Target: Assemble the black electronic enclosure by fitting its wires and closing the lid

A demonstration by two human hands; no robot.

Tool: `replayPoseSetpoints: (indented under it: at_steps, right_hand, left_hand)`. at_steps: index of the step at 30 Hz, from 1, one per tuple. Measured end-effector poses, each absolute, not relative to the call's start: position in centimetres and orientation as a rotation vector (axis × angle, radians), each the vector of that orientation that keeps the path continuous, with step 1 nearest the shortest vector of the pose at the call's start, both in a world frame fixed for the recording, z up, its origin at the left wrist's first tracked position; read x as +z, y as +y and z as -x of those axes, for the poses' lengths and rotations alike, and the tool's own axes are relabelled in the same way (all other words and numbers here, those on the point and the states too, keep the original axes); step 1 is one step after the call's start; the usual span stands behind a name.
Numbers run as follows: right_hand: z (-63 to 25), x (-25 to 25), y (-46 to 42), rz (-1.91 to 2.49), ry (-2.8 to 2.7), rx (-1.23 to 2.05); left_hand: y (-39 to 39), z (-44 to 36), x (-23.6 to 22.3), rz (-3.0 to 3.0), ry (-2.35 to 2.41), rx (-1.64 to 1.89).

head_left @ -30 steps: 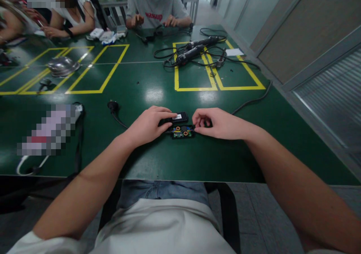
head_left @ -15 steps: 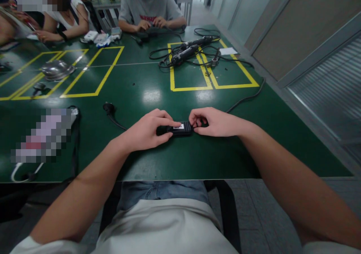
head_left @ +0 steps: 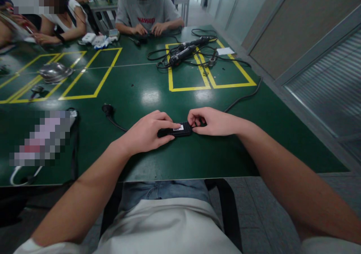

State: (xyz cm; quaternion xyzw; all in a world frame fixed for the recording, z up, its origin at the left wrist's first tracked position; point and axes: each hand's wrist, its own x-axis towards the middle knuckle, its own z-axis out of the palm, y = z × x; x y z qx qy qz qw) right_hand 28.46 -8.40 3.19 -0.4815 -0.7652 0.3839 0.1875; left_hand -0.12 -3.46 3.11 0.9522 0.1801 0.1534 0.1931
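A small black power adapter (head_left: 186, 132) with a white label and a ribbed right end lies on the green table in front of me. My left hand (head_left: 148, 130) is closed around its left part, thumb on the near side and fingers over the top by the label. At the right end, my right hand (head_left: 216, 121) is curled, with thumb and fingertips pinched at the adapter's end or its cable; the exact contact is hidden. From under my left hand a cord runs to a black plug (head_left: 107, 110). A dark cable (head_left: 244, 97) leads away behind my right wrist.
A blurred-out item (head_left: 46, 135) with a white loop lies at left. Farther back are a shiny metal bowl-like part (head_left: 55, 73), yellow tape outlines (head_left: 108, 71) and black corded tools (head_left: 183, 54). Across the table sits a co-worker (head_left: 146, 11), hands on something dark.
The view has shifted slightly. My left thumb sits a little farther right along the adapter's near side; both hands otherwise keep their hold.
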Motion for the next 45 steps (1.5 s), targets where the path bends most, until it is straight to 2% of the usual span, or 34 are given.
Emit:
replayPoseSetpoints:
  at_steps: [17,23,26,45]
  right_hand:
    - [-28.6,3.0,-8.5,1.371,-2.165,1.034]
    - [-28.6,3.1,-8.5,1.379,-2.157,1.06]
    - [-28.5,3.1,-8.6,1.378,-2.159,1.049]
    - [-28.1,2.8,-8.6,1.392,-2.157,0.929]
  left_hand:
    - [-3.6,-0.2,3.7,-2.569,0.596,0.403]
    - [-2.9,-0.2,3.5,-2.532,0.927,0.589]
    - [-2.4,-0.2,2.8,-2.582,1.051,0.509]
    - [-2.7,0.2,3.5,-2.554,0.74,0.36]
